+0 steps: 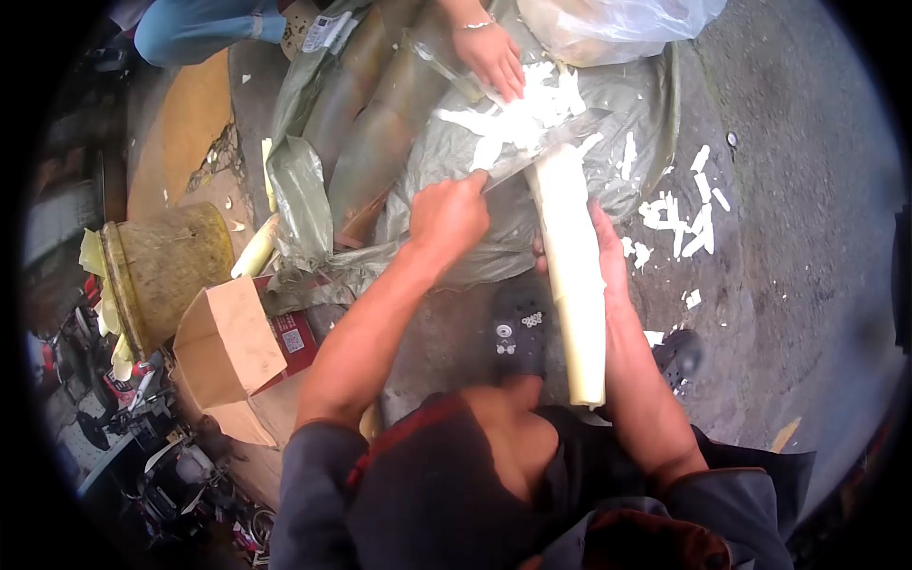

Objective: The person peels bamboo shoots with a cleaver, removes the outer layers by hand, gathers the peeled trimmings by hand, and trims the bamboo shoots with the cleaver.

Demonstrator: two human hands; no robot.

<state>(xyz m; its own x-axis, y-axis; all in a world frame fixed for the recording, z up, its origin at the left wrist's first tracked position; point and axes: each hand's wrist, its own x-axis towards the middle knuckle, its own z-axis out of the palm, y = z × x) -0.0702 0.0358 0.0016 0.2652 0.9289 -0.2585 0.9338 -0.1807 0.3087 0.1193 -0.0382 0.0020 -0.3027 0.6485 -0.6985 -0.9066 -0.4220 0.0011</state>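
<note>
My left hand (448,220) is closed around the handle of a long-bladed knife (513,169), whose blade lies across the far end of a long pale bamboo shoot (567,275). From below and the right, my right hand (610,249) grips the shoot, with fingertips showing on its left side. The shoot points away from me, its thick butt end close to my body. White cut pieces (546,100) are heaped past the blade on a grey-green plastic sheet (432,180). Bright glare hides some detail there.
Another person's hand (489,57) with a bracelet touches the heap. Loose white strips (703,214) lie on the ground at right. A clear plastic bag (617,28) sits at the top. On the left are a dirty yellow bucket (176,271), an open cardboard box (223,351) and another shoot (256,249).
</note>
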